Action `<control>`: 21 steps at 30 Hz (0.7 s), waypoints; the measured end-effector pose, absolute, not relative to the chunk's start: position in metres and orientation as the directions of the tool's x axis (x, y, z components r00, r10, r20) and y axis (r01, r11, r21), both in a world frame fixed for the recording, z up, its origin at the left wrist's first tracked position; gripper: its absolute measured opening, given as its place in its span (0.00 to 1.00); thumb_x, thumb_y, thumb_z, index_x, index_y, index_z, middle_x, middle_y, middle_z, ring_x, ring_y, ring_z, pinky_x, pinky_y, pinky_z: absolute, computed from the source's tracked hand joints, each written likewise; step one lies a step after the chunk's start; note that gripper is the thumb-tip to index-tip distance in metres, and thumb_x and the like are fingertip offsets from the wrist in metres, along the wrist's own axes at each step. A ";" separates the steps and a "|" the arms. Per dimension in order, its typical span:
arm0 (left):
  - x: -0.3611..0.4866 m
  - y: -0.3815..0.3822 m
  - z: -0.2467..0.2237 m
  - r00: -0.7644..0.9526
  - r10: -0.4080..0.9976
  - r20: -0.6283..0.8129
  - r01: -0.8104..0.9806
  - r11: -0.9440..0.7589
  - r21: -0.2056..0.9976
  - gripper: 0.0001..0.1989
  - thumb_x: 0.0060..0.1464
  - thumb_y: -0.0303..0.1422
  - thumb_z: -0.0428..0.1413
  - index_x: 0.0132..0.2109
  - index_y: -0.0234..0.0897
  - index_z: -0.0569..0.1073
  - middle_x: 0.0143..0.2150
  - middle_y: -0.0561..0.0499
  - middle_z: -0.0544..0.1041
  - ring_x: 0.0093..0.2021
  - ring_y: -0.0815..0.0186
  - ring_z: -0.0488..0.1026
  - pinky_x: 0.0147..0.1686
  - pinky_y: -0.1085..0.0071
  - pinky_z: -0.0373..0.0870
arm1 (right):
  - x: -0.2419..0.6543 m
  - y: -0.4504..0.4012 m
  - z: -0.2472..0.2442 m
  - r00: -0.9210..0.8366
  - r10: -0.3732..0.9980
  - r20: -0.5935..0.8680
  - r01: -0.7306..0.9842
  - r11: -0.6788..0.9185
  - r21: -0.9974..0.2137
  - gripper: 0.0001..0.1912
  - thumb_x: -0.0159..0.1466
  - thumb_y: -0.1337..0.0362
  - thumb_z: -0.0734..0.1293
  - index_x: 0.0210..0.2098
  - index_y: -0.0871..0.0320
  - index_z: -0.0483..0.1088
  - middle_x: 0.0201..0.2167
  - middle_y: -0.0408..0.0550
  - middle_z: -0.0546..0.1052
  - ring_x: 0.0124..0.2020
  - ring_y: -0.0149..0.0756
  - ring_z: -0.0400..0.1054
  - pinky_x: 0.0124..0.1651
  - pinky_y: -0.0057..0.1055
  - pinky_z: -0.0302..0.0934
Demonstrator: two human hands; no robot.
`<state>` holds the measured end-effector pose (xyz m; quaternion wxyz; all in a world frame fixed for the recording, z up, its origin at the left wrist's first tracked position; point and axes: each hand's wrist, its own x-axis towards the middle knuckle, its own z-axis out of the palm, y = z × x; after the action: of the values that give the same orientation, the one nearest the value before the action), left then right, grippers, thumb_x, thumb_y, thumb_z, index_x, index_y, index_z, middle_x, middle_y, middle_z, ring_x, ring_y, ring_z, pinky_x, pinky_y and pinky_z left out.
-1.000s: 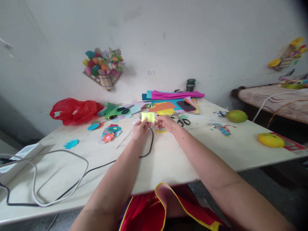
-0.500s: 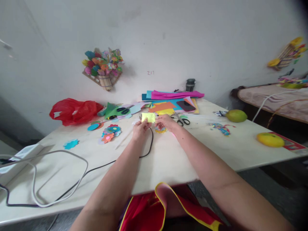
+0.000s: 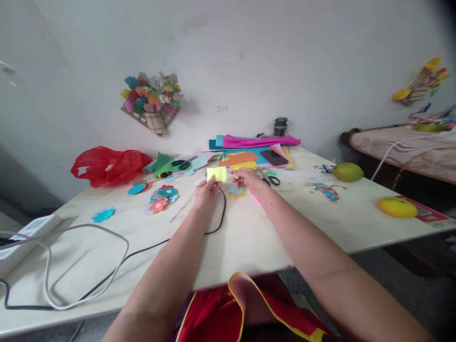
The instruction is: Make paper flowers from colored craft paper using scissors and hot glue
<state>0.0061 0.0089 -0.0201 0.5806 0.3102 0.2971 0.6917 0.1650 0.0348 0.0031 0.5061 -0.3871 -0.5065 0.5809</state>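
Observation:
My left hand [image 3: 208, 189] pinches a small bright yellow piece of paper [image 3: 216, 174] and holds it up over the table. Just to the right of it is my right hand [image 3: 248, 179], its thumb and fingertips pressed together. Something thin and yellowish shows at those fingertips, too small to name. The two hands are slightly apart. Below the right hand lie scalloped paper cut-outs [image 3: 237, 191], pale blue and yellow. Black-handled scissors [image 3: 272, 180] lie partly hidden behind the right hand.
Paper flowers [image 3: 164, 197] and a red plastic bag [image 3: 110, 164] lie to the left. Stacked coloured sheets [image 3: 242, 156] and a phone [image 3: 274, 157] are at the back. A black cable [image 3: 149, 246] crosses the table. Two mangoes, one green [image 3: 348, 172], one yellow [image 3: 397, 207], sit right.
My right hand has come away from the yellow paper, opening a small gap to the right. The left hand still holds the paper, and more of the scalloped cut-outs shows.

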 end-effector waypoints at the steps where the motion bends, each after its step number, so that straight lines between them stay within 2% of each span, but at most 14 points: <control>1: 0.006 0.009 -0.020 -0.136 0.987 0.081 -0.622 -0.149 0.769 0.07 0.44 0.27 0.62 0.29 0.28 0.71 0.22 0.52 0.73 0.23 0.74 0.72 0.30 0.78 0.71 | 0.165 0.035 0.002 -0.194 0.978 0.071 -0.219 0.027 -0.975 0.06 0.52 0.76 0.60 0.28 0.64 0.68 0.14 0.42 0.71 0.12 0.26 0.61 0.15 0.23 0.58; 8: 0.006 0.009 -0.020 -0.152 0.986 0.067 -0.635 -0.149 0.758 0.06 0.46 0.26 0.60 0.27 0.28 0.70 0.20 0.52 0.72 0.21 0.74 0.72 0.29 0.79 0.72 | 0.166 0.036 0.000 -0.303 0.950 0.070 -0.255 -0.010 -0.967 0.02 0.55 0.74 0.66 0.29 0.64 0.68 0.19 0.45 0.74 0.16 0.26 0.65 0.21 0.25 0.64; 13: 0.006 0.010 -0.020 -0.149 0.986 0.069 -0.649 -0.151 0.746 0.04 0.47 0.25 0.60 0.29 0.28 0.71 0.21 0.51 0.73 0.22 0.73 0.72 0.28 0.79 0.72 | 0.167 0.037 0.000 -0.305 0.952 0.025 -0.223 -0.046 -0.974 0.01 0.58 0.71 0.65 0.30 0.63 0.67 0.18 0.45 0.74 0.14 0.27 0.64 0.17 0.23 0.61; 16: 0.006 0.010 -0.020 -0.142 0.987 0.072 -0.656 -0.148 0.740 0.03 0.47 0.25 0.59 0.30 0.28 0.72 0.22 0.50 0.74 0.22 0.73 0.72 0.27 0.79 0.72 | 0.167 0.039 -0.001 -0.301 0.953 0.036 -0.255 -0.044 -0.966 0.03 0.60 0.73 0.62 0.30 0.63 0.67 0.17 0.43 0.72 0.13 0.26 0.62 0.17 0.23 0.60; 21: 0.005 0.010 -0.021 -0.143 0.987 0.077 -0.657 -0.153 0.738 0.03 0.48 0.25 0.58 0.29 0.27 0.72 0.22 0.50 0.74 0.22 0.72 0.73 0.27 0.79 0.72 | 0.168 0.040 -0.002 -0.368 0.928 0.057 -0.325 -0.072 -0.943 0.08 0.58 0.77 0.60 0.33 0.64 0.68 0.20 0.45 0.73 0.17 0.26 0.65 0.23 0.25 0.64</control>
<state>0.0048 0.0101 -0.0208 0.5862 0.2914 0.2825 0.7012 0.1678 0.0397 -0.0018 0.4712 -0.3062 -0.4920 0.6649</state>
